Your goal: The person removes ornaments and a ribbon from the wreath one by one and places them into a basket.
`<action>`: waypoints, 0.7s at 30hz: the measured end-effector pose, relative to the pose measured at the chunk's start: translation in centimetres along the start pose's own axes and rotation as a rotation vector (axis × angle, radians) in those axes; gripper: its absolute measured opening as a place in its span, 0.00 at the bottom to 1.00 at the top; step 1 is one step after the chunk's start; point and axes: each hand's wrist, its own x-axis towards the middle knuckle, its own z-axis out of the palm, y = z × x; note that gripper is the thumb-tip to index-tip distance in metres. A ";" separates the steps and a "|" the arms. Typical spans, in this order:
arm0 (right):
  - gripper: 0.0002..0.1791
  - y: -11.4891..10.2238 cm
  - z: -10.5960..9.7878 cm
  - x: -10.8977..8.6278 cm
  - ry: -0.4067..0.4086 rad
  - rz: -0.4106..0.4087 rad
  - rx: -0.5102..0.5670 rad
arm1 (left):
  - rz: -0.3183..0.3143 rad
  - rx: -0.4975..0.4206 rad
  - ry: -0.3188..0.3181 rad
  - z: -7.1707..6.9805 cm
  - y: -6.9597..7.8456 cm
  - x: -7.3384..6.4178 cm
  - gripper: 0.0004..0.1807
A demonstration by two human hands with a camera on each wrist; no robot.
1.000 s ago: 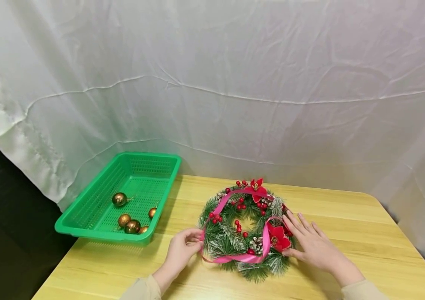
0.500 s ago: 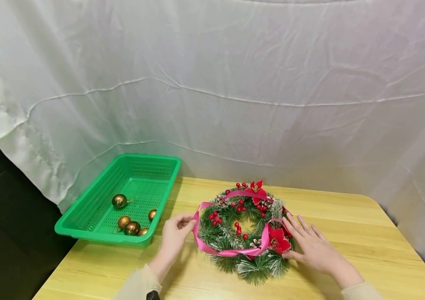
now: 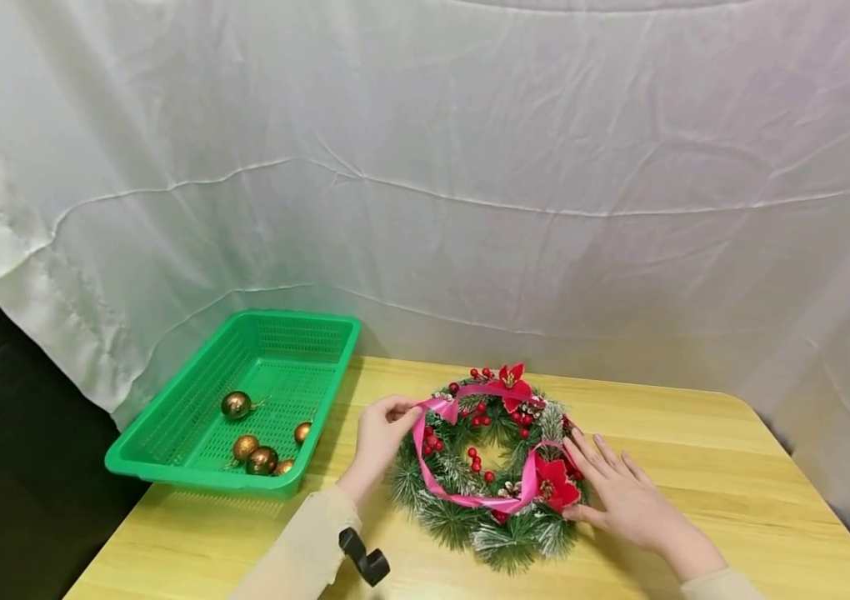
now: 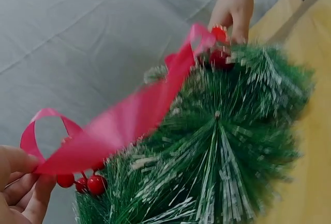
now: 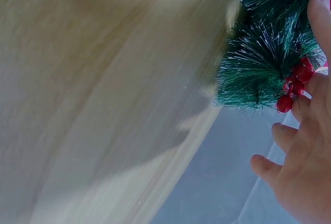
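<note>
A green wreath [image 3: 455, 521] with frosted tips, red berries, pine cones and red poinsettia flowers [image 3: 556, 483] lies flat on the table. Over its top runs a pink ribbon [image 3: 434, 483] in a loose loop. Thumb and fingers of my left hand [image 3: 382, 437] pinch the ribbon at the wreath's upper left; in the left wrist view the ribbon [image 4: 129, 120] stretches from those fingertips across the greenery. My right hand [image 3: 623, 496] rests on the wreath's right side, fingers spread beside the lower flower. The right wrist view has its fingers near red berries [image 5: 297, 79].
To the left stands a green plastic basket [image 3: 346, 354] holding several bronze and gold ball ornaments [image 3: 236, 405]. A pale cloth [image 3: 470, 208] hangs behind the wooden table [image 3: 702, 450]. A black strap piece [image 3: 365, 557] hangs at the left sleeve.
My left hand has moved up along the wreath's left side with the ribbon, first drawing it outward, then bringing it back over the wreath. My right hand stays in place.
</note>
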 end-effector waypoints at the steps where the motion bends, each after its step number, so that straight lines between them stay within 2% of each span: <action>1: 0.52 0.0 0.0 0.0 0.004 0.000 0.000 | 0.001 0.017 -0.011 0.2 -0.2 0.3 0.08; 5: 0.51 0.0 0.1 -0.1 0.021 -0.008 -0.006 | 0.013 0.068 -0.047 1.0 -0.6 1.4 0.07; 11: 0.52 0.0 0.1 -0.1 -0.020 0.022 0.002 | 0.052 0.128 -0.114 2.0 -0.9 3.1 0.05; 21: 0.52 0.1 0.3 -0.1 -0.024 0.029 0.002 | 0.118 0.194 -0.199 3.4 -1.4 3.9 0.05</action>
